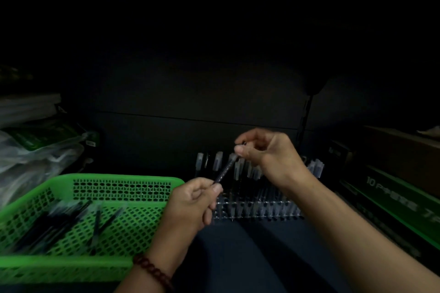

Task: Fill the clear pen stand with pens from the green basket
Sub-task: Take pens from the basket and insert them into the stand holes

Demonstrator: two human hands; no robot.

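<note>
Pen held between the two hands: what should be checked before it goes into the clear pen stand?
1. Hold on pen: left-hand grip pinches lower end, right-hand grip upper end: ok.
2. Cap seated: cannot tell, too dim and blurred.
3. Free slot in clear pen stand: cannot tell, right-hand grip hides part.
4. Stand directly beyond the hands: ok.
5. More pens in green basket: ok.

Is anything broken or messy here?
Nothing looks broken or spilled. Pens lie jumbled in the green basket, and those in the clear pen stand lean unevenly; the picture is dim.
</note>
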